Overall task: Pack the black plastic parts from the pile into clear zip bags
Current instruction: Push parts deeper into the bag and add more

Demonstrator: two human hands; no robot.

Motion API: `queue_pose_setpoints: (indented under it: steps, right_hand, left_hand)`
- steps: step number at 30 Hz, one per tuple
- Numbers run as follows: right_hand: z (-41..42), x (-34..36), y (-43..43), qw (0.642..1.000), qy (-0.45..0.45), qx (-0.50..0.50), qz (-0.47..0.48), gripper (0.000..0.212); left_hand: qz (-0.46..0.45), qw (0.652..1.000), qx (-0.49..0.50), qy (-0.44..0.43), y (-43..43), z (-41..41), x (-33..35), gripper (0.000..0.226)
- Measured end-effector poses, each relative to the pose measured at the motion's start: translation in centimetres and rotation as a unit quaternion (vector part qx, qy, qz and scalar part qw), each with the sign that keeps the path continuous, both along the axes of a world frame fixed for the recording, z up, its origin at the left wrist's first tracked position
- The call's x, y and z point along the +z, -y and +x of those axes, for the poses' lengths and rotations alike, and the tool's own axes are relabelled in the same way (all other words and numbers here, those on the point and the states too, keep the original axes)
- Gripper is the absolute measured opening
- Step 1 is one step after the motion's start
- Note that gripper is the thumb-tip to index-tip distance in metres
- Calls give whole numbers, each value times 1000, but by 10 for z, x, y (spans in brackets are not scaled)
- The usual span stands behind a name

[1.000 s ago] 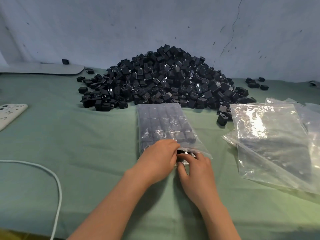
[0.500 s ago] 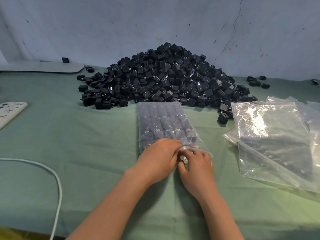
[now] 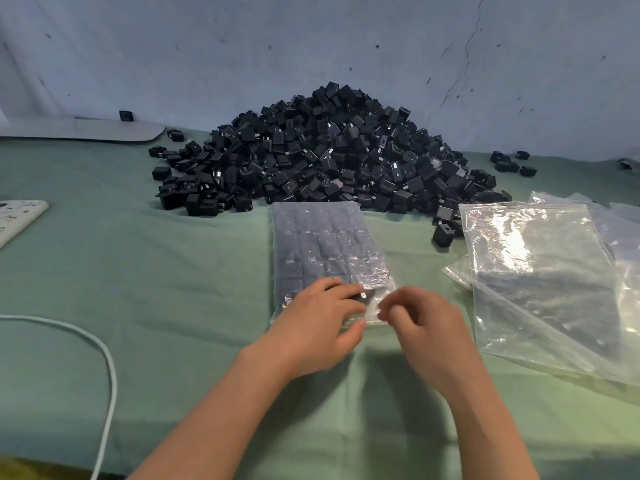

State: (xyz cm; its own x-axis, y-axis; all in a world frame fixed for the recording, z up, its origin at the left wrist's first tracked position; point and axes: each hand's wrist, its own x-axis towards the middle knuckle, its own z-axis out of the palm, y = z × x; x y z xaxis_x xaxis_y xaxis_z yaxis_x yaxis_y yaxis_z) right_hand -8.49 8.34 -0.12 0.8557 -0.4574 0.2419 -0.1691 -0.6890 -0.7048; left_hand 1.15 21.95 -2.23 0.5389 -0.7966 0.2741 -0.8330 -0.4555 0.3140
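Note:
A big pile of black plastic parts (image 3: 322,157) lies at the back of the green table against the wall. In front of it lies a clear zip bag (image 3: 325,247) filled with rows of black parts, its mouth toward me. My left hand (image 3: 322,323) grips the near end of the bag, fingers on top and thumb at the edge. My right hand (image 3: 422,323) sits at the bag's near right corner, with thumb and fingertips pinched together on the mouth strip. The bag's mouth is mostly hidden under both hands.
A stack of empty clear zip bags (image 3: 540,271) lies on the right. A few loose black parts (image 3: 512,164) sit at the back right. A white cable (image 3: 104,358) curves along the left front, and a white device (image 3: 17,216) lies at the left edge.
My right hand has slid to the right along the bag's mouth, away from my left hand. The left hand stays on the near end of the bag.

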Motion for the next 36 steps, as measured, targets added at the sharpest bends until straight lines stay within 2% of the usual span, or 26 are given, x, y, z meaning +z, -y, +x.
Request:
queue_pose_setpoints:
  steps: [3,5,7,10,12,14,19,23,36]
  right_hand:
    - [19,3,3,997,46,-57,1,17]
    - [34,-3,2,998,44,-55,-2,17]
    - [47,-12,2,998,28,-53,-15,18]
    - [61,-20,3,998,9,-51,-46,19]
    - [67,-21,3,997,3,-52,-64,22]
    - [71,-22,2,995,-12,-59,-85,24]
    - [72,-30,2,995,-14,-41,-91,25]
    - [69,-32,1,996,15,-45,-76,23]
    - [70,-36,3,997,32,-56,-37,23]
  left_hand:
    - [-34,999,-25,-6,-2,-4,1,29]
    - [-96,994,-20,-48,-3,-5,3,24]
    - [-174,981,22,-86,-5,-2,6,20]
    - [-279,944,152,-95,-8,11,7,20]
    - [-266,922,236,-152,-12,23,5,34]
    - [-233,905,274,-228,-16,31,1,50]
    - [-242,881,265,-309,-18,36,-5,63]
    - [-235,883,261,-310,-16,32,-4,65]
    - [-205,903,247,-287,-17,30,-1,67]
